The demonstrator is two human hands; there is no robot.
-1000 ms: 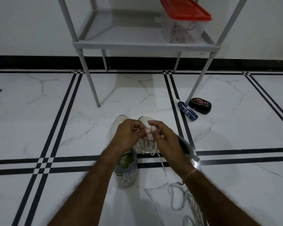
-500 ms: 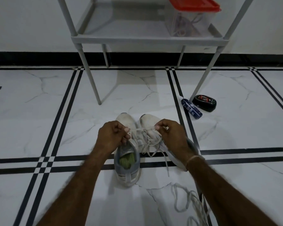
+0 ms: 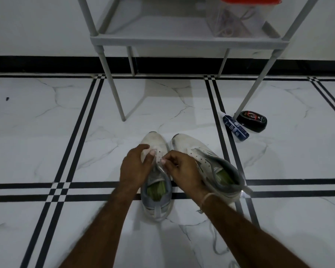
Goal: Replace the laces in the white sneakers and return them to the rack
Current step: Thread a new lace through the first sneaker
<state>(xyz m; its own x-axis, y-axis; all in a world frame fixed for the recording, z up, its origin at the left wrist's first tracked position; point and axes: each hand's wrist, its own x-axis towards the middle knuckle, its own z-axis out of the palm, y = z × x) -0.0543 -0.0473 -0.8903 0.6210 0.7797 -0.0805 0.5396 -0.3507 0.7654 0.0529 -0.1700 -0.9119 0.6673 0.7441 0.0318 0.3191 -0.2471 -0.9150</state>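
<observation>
**Left sneaker (image 3: 157,206) being held at its eyelet rows by both hands, on the floor (image 3: 46,132) on the near side of the rack (image 3: 182,43).**
The left sneaker is being kept flat on the tiles, toe pointing far, just beside the right sneaker (image 3: 186,146), with its eyelet area lying directly under the fingertips. It is being gripped by the left hand (image 3: 134,167), fingers curled round its left side and the thumb pressed onto the upper. Its right eyelet edge is being pinched by the right hand (image 3: 184,169), thumb tip pressed against curled fingers. Whether a lace is caught in that pinch cannot be told. Loose white laces (image 3: 215,246) are lying near right, beside the right forearm.
</observation>
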